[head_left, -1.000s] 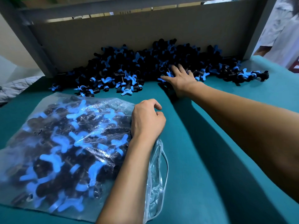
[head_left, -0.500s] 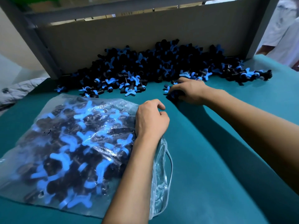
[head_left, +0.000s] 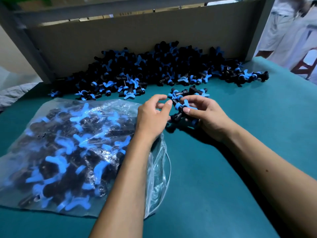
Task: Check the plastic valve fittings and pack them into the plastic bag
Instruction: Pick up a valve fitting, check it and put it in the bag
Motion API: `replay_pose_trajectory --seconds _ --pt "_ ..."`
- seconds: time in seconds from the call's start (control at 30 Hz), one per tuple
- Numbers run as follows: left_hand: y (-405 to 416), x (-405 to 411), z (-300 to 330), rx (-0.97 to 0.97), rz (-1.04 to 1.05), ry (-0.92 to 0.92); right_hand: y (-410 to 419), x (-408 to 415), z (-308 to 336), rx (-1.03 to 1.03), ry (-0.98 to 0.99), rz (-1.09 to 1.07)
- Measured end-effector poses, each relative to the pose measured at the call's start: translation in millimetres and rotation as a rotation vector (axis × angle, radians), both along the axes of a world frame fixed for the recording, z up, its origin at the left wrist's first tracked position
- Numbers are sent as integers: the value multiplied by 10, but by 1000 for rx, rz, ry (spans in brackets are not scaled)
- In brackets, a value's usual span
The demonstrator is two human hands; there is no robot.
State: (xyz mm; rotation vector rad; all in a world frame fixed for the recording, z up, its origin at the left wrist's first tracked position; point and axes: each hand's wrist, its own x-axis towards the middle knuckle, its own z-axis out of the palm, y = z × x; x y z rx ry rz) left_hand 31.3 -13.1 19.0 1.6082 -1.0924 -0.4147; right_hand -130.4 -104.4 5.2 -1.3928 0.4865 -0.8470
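Since a moment ago the right hand has drawn a cluster of valve fittings back from the pile and lifted it, fingers curled around it. The left hand has left the plastic bag, fingers loosely curled, fingertips meeting the cluster. Teal table; cardboard wall behind.

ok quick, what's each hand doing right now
Left hand: open, fingers loosely curled, holding nothing.
Right hand: gripping a black plastic valve fitting with a blue butterfly handle.
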Motion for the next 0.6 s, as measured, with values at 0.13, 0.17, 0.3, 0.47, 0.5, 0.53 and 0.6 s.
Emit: replay_pose_trajectory --seconds 0.13,0.17,0.3,0.47,0.5,0.53,0.6 --pt "14 -79 -12 47 -90 55 -17 -38 -46 94 -103 20" --pt "12 -88 -11 33 -103 88 -16 -42 -45 116 -113 22" --pt "6 -87 -11 -15 -121 193 13 -21 -36 69 -55 -37" --pt "-8 -87 -19 -44 -74 344 -24 -9 -53 179 -146 -147" --pt "-10 -83 -14 -49 -60 367 -29 -17 -54 208 -168 -138" --pt "-6 -85 -8 -55 -51 392 -25 -20 -56 217 -173 -128" --pt "8 -76 1 -71 -42 426 -1 -18 -52 193 -165 -122"
